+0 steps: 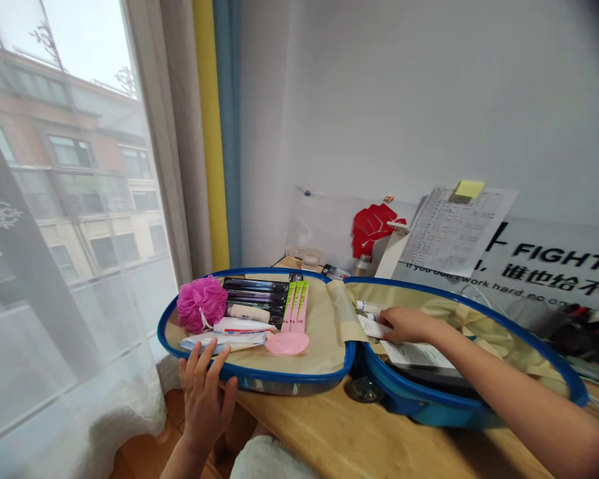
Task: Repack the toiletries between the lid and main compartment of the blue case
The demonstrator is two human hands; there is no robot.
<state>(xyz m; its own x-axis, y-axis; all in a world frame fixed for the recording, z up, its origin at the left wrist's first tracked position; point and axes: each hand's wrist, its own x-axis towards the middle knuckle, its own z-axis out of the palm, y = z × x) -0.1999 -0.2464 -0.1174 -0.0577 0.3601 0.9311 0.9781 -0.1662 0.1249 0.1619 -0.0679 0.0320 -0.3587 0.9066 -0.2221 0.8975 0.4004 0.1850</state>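
Observation:
A blue-rimmed suitcase (299,380) lies open on the wooden table. My left hand (207,382) rests at the front rim of its left half, fingers spread, by a white packet (229,341). In that half are a pink bath puff (202,304), a white tube (242,325), a beige tube (249,313), dark packaged items (256,286), pink-and-green sachets (295,307) and a pink oval item (287,343). My right hand (406,324) reaches into the right half, fingers closed around a small white item (373,327), partly hidden. White pen-like sticks (369,307) lie beside it, with a printed paper (416,354) below.
The table (324,426) extends in front of the suitcase. Curtains (207,146) and a window are at left. Papers (459,229) with a yellow clip hang behind the right half. Cables and dark clutter (579,332) stand at the far right.

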